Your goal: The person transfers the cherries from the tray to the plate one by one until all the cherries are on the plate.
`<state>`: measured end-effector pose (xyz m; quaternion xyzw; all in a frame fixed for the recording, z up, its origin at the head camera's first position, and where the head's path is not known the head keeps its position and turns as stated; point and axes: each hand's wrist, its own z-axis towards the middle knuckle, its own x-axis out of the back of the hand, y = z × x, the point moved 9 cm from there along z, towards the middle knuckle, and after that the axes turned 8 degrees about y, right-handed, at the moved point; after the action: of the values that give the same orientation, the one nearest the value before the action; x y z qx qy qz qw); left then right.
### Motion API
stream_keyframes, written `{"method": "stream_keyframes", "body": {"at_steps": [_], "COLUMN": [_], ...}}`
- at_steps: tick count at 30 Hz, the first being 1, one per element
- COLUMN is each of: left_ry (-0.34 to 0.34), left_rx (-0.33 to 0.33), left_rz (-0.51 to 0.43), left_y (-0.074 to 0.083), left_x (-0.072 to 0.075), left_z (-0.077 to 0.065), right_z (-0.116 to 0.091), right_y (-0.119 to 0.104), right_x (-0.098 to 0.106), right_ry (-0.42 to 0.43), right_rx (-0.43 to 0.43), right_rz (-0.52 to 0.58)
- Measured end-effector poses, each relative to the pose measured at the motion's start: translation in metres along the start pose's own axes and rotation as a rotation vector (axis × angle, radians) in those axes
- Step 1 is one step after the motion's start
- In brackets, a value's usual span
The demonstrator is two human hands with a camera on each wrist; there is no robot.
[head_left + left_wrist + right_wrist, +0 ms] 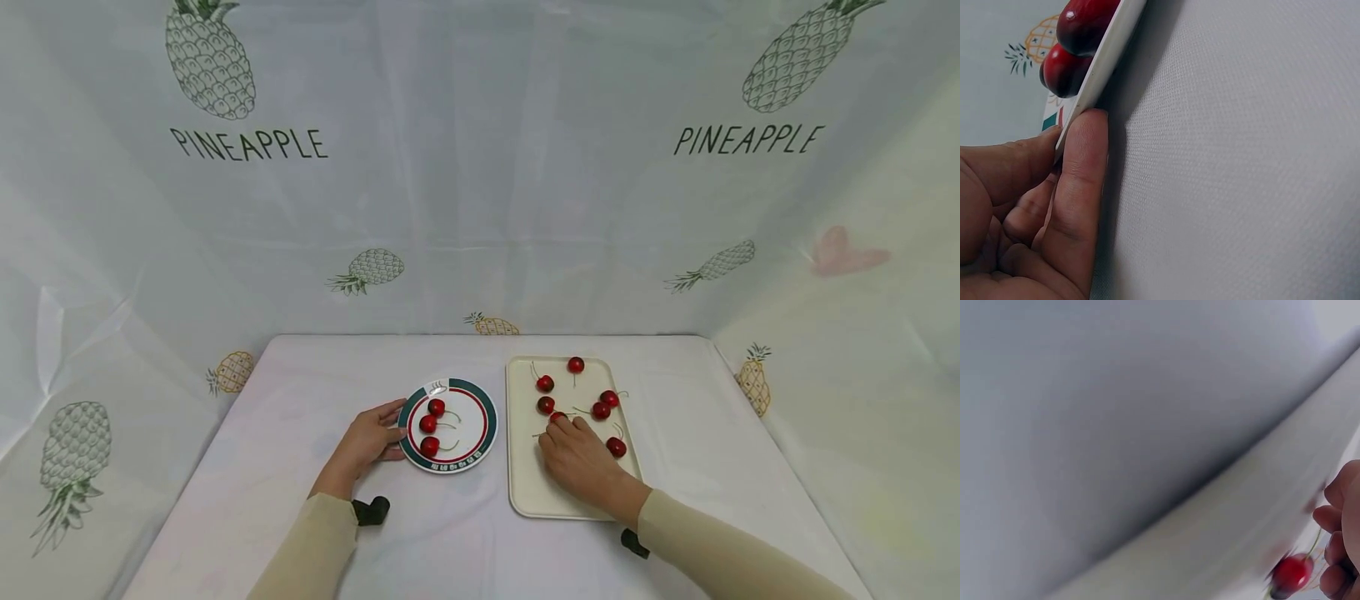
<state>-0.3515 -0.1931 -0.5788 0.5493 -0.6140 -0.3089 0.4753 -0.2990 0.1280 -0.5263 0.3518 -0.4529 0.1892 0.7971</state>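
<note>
My left hand [369, 439] pinches the near left rim of a round plate [480, 442] with a green band, thumb above and a finger beneath. Three red cherries with stems lie on the plate, among them the front cherry [430, 447]. Over a cream rectangular tray [527, 487], my right hand [583, 467] reaches down with bent fingers. Its fingertips are right at a partly covered cherry [558, 417], and a stem shows just left of them. In the right wrist view a cherry [1292, 572] appears beside the curled fingers [1335, 547]; I cannot tell whether they grip one.
Several more cherries lie in the tray, including the far cherry [576, 365] and the right-hand cherry [616, 447]. Plate and tray stand side by side on a white cloth-covered table [450, 542]. A pineapple-print curtain [480, 208] hangs behind and at both sides.
</note>
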Motion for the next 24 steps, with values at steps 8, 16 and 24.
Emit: {"method": "stream_keyframes", "body": {"at_steps": [8,16,24], "left_ry": [-0.003,-0.012,-0.005], "left_rx": [-0.017,-0.019,-0.017], "left_rz": [0.002,0.0,-0.004], "left_y": [0.001,0.0,0.001], "left_x": [-0.001,-0.001,0.0], "left_z": [0.001,0.002,0.001], "right_z": [-0.019,0.007,0.017], "right_y": [0.021,0.014,0.001], "right_x": [0.006,0.006,0.0], "right_ry": [0.014,0.051,0.023], "right_rx": [-0.094,-0.099,-0.076], "right_rz": [0.065,0.073,0.05]}}
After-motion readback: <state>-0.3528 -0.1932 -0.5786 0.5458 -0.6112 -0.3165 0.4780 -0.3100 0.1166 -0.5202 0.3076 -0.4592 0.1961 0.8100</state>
